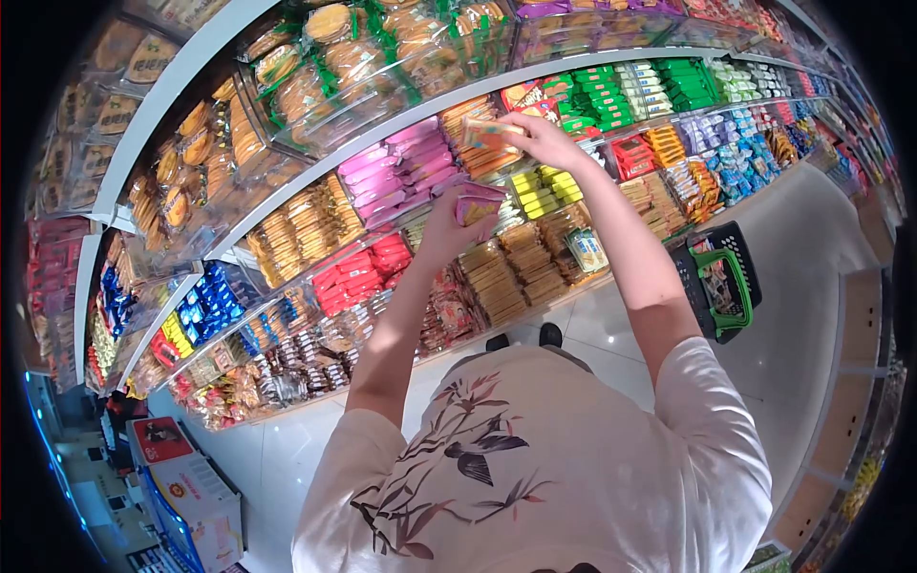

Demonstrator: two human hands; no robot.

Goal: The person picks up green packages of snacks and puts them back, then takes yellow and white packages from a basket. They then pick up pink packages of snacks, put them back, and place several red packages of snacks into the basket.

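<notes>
My left hand (451,229) is closed around pink-wrapped snack packets (480,202) with some yellow on them, held in front of the shelf. Farther up and to the right, my right hand (546,143) pinches a snack packet (485,132) with a pale and orange wrapper. That packet is over a compartment of orange-brown wrapped snacks (470,158). Pink snack packets (406,170) fill the compartment just left of it. Below my hands lie yellow packets (540,194) and rows of brown wrapped snacks (525,250).
Curved tiered shelves hold clear bins of packaged biscuits (353,62), red packets (358,277) and green packets (597,95). A black and green shopping basket (731,286) stands on the tiled floor (602,329) to my right. A counter (196,497) is at lower left.
</notes>
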